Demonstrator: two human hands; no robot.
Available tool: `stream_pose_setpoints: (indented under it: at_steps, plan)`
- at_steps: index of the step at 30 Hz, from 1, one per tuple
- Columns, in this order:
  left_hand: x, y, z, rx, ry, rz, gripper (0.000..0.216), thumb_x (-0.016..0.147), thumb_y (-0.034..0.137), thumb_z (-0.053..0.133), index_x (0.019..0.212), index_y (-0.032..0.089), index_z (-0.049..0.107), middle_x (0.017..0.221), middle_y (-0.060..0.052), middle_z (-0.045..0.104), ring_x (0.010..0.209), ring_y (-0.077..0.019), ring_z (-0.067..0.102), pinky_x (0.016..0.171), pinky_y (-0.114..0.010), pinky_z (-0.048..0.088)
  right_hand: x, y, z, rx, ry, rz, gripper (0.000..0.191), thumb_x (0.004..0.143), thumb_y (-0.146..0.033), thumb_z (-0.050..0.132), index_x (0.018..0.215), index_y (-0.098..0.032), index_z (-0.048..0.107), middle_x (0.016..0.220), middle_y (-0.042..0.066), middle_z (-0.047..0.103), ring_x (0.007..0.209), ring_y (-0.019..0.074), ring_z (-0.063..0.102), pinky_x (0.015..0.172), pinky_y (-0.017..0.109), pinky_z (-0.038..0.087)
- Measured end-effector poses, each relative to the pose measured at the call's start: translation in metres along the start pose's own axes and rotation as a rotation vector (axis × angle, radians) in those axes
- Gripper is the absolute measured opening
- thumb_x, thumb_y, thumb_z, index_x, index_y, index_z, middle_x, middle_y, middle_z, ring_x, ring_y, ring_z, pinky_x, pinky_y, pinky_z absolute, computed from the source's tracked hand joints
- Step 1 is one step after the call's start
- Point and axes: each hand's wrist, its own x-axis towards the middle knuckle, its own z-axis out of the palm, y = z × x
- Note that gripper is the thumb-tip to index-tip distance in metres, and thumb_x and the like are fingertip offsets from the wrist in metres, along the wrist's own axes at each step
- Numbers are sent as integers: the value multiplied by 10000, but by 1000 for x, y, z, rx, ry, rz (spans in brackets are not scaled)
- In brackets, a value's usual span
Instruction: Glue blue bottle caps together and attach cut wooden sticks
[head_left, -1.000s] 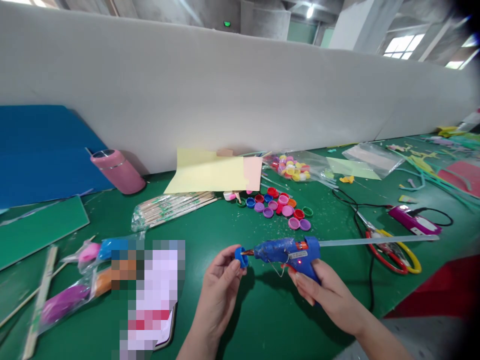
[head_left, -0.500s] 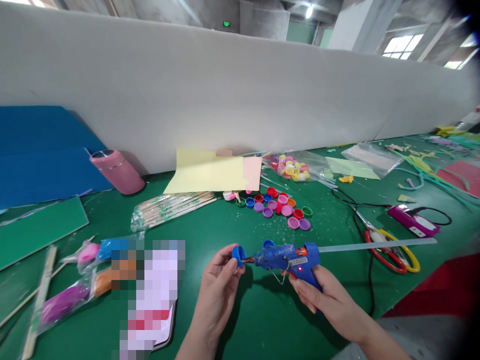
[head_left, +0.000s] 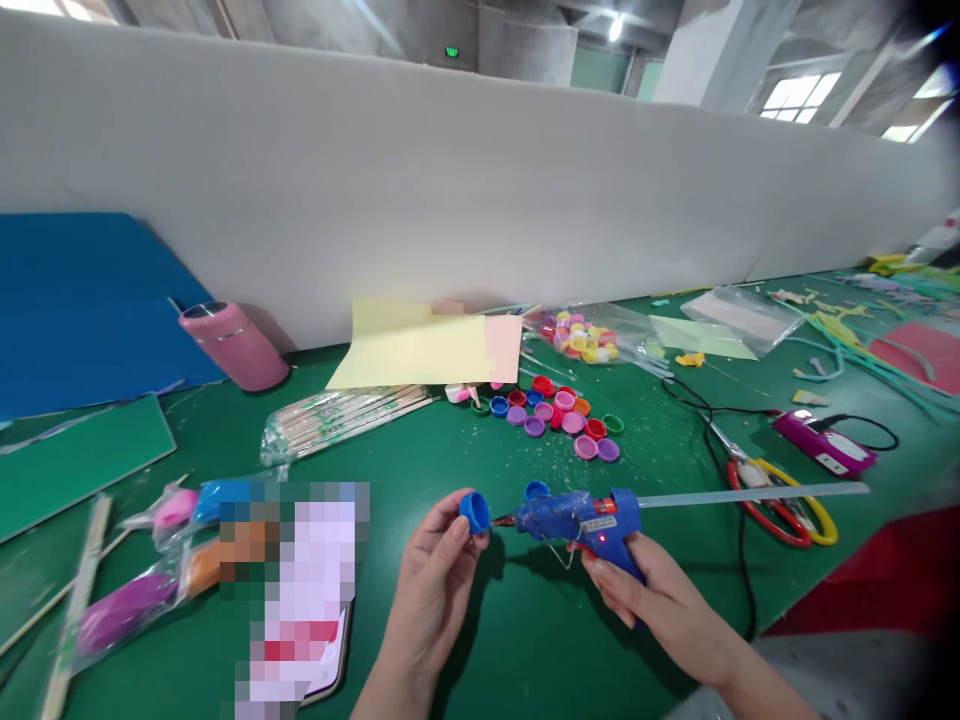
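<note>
My left hand (head_left: 435, 575) pinches a blue bottle cap (head_left: 475, 511) by its rim, hollow side toward the right. My right hand (head_left: 649, 600) grips the handle of a blue hot glue gun (head_left: 581, 517), a clear glue stick (head_left: 750, 494) jutting from its back. The gun's nozzle points left at the cap, a short gap apart. A second blue cap (head_left: 536, 490) lies on the green table (head_left: 465, 640) just behind the gun.
Loose coloured caps (head_left: 559, 415) lie in a cluster beyond, with a bag of caps (head_left: 585, 335), yellow paper (head_left: 420, 345), bagged wooden sticks (head_left: 341, 415) and a pink cup (head_left: 232, 345). Scissors (head_left: 780, 490), a black cord and a purple device (head_left: 825, 445) lie right. Clay bags (head_left: 150, 570) lie left.
The glue gun's nozzle, which was inside the held cap, has drawn back to the right. My left hand has shifted the cap slightly left.
</note>
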Motion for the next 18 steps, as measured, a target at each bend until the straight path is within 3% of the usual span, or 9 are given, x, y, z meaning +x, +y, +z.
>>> stream_pose_setpoints:
  at_steps: [3,8,13,18]
  plan:
    - [0,1,1,-19,16,6,240,641,191,694,873,139,664,738,-21,603,603,-85,518,584,-169,438,3,5,-6,6,33,-41,261,860,-378,426,834,-135,517,611,-31,425,515,95,397,513,236,348]
    - [0,3,6,-21,84,5,279,574,195,740,840,147,674,715,-14,604,580,-80,513,568,-164,437,17,11,-31,-22,252,-79,203,816,-363,508,857,-165,481,572,-48,460,476,100,430,492,234,378]
    - [0,4,8,-16,99,-1,276,566,200,745,828,148,676,704,-7,601,573,-73,512,576,-160,437,38,13,-74,-339,571,-61,261,783,-434,492,776,-176,533,615,-13,540,584,150,525,533,238,409]
    - [1,3,5,-5,99,-6,285,567,199,744,839,145,675,714,-17,604,580,-91,521,575,-189,451,63,28,-114,-514,816,40,389,758,-514,435,751,-154,581,618,31,563,559,182,499,496,269,361]
